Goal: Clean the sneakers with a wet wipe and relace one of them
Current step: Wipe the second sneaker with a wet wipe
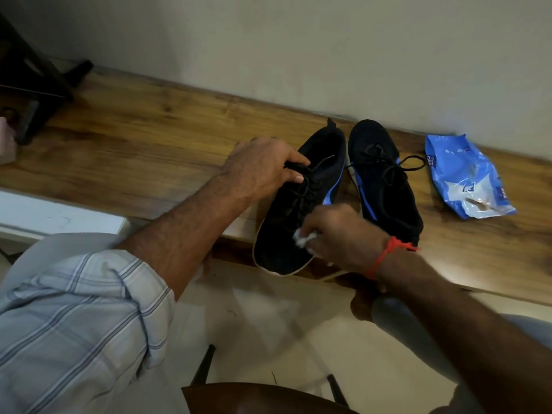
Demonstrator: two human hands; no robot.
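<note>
- The blue wipes pack (469,177) lies flat on the wooden bench (143,138); its contents are not visible.
- Left sneaker (294,210): toe toward the person, over the bench edge, beside the right sneaker (385,177).
- Left hand (263,167) pinches its laces (301,189); right hand (334,231) pinches a wet wipe (301,238) against it.

Single head-worn wide-angle view, no second camera to overlap with. It looked forward and steeply down from above the seated person, close in, with both forearms entering from the bottom edge. The frame was rolled, so the wooden bench (143,138) ran diagonally from upper left to lower right, the wall behind it filling the top. The sneakers (337,186) sat near centre, within arm's reach of the lens. Floor tiles and a chair edge (254,395) filled the bottom. Edges curved slightly from lens distortion.
</note>
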